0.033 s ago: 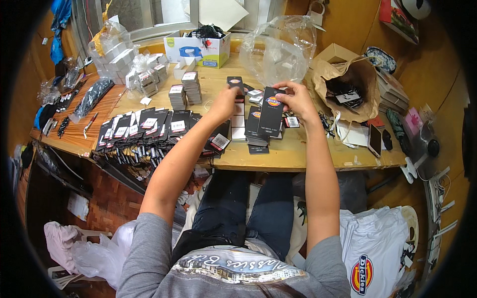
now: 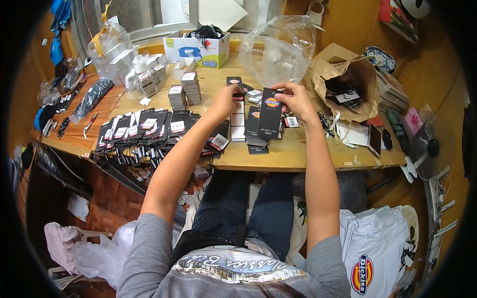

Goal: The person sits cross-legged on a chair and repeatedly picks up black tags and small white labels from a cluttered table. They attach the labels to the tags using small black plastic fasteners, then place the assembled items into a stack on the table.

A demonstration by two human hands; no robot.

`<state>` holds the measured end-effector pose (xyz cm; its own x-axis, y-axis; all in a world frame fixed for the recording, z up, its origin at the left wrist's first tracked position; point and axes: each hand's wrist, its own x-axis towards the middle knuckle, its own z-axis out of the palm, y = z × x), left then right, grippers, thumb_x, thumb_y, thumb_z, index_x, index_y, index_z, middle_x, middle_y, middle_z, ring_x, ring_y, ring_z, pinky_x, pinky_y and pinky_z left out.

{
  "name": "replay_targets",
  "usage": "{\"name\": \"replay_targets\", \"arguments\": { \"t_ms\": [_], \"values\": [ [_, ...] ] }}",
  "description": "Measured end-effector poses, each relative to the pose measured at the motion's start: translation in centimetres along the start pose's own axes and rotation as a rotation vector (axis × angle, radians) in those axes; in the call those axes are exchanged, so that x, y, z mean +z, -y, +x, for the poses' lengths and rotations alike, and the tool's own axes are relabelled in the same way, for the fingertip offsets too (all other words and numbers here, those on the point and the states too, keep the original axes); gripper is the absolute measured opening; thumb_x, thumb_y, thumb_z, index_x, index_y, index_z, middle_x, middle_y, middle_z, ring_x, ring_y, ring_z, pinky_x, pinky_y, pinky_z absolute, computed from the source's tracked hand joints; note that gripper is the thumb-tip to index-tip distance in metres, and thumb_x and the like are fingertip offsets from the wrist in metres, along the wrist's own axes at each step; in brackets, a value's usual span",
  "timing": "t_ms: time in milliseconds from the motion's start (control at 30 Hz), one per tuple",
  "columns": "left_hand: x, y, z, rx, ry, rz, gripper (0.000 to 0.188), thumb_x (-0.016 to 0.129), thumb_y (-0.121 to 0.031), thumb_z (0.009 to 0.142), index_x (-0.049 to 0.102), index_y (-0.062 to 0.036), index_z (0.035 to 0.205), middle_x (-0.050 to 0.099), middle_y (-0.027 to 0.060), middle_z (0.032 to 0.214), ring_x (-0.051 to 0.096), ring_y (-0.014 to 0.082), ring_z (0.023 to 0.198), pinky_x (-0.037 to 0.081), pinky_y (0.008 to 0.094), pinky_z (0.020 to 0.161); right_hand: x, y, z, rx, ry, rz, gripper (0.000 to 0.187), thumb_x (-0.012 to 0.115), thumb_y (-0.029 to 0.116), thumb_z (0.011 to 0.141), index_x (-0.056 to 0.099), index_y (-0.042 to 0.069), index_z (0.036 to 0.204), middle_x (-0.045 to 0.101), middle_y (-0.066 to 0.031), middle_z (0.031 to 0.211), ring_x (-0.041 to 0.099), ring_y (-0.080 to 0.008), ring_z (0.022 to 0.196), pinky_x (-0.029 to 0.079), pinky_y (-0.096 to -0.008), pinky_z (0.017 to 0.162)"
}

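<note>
A long black hang tag (image 2: 269, 119) with a coloured oval logo is pinched in my right hand (image 2: 297, 102), held by its upper right edge. It overlaps a stack of similar black tags (image 2: 253, 130) on the table. My left hand (image 2: 226, 102) is closed over a strip with a dark top (image 2: 234, 80) and a white, sectioned lower part (image 2: 237, 124). Its fingertips are partly hidden, so what they grip is unclear. Left of that arm, many black tags with white barcode labels (image 2: 149, 123) lie overlapped in a row, strings hanging over the front edge.
Two small stacks of labels (image 2: 190, 88) stand behind the tag row. Farther back are bagged bundles (image 2: 145, 79), a printed box (image 2: 197, 49) and a clear plastic bag (image 2: 278, 54). At right sit an open brown paper bag (image 2: 343, 82) and a phone (image 2: 374, 140).
The black tag in my right hand has shifted very slightly left and down. My left hand has barely moved.
</note>
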<state>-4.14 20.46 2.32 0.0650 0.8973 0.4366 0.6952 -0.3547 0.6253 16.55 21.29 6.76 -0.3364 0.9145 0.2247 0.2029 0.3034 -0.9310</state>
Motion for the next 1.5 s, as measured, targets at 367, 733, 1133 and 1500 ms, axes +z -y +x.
{"name": "replay_targets", "arguments": {
  "t_ms": [367, 733, 1133, 1500],
  "values": [
    [-2.8, -5.1, -2.2, -0.091, -0.210, -0.596, 0.024, 0.062, -0.004, 0.069, 0.057, 0.0081, 0.089, 0.061, 0.0110, 0.069, 0.056, 0.0095, 0.058, 0.046, 0.0228, 0.050, 2.6, 2.9, -1.6, -0.184, -0.002, 0.105, 0.017, 0.061, 0.003, 0.070, 0.053, -0.002, 0.084, 0.057, -0.0056, 0.069, 0.051, -0.0067, 0.058, 0.040, -0.0170, 0.046],
    [0.9, 1.8, -0.4, -0.071, -0.485, 0.108, 0.022, 0.062, -0.019, 0.068, 0.054, -0.0017, 0.079, 0.057, 0.0114, 0.062, 0.054, 0.0328, 0.063, 0.042, 0.0376, 0.063, 1.6, -0.1, 0.0, -0.101, -0.251, 0.061, 0.012, 0.058, -0.001, 0.069, 0.056, -0.002, 0.080, 0.058, -0.0065, 0.066, 0.051, -0.0074, 0.051, 0.041, -0.0192, 0.040],
    [-1.0, -5.6, -2.8, -0.221, -0.079, -0.868, 0.015, 0.065, -0.010, 0.070, 0.058, 0.0003, 0.076, 0.056, 0.0019, 0.066, 0.051, 0.0057, 0.059, 0.040, 0.0171, 0.052, 2.0, 0.6, -0.6, -0.081, -0.065, 0.184, 0.015, 0.063, 0.006, 0.068, 0.059, -0.002, 0.080, 0.058, -0.0078, 0.064, 0.053, -0.0112, 0.050, 0.042, -0.0211, 0.044],
    [-1.5, -6.4, -7.3, -0.303, -0.083, -1.065, 0.018, 0.053, -0.013, 0.079, 0.057, 0.0041, 0.084, 0.058, 0.0050, 0.072, 0.052, 0.0064, 0.059, 0.044, 0.0192, 0.053, -0.2, -5.7, -1.0, 0.147, -0.110, -0.696, 0.038, 0.075, 0.011, 0.047, 0.059, -0.003, 0.080, 0.060, -0.0140, 0.073, 0.058, -0.0227, 0.068, 0.043, -0.0298, 0.063]
  ]
}}
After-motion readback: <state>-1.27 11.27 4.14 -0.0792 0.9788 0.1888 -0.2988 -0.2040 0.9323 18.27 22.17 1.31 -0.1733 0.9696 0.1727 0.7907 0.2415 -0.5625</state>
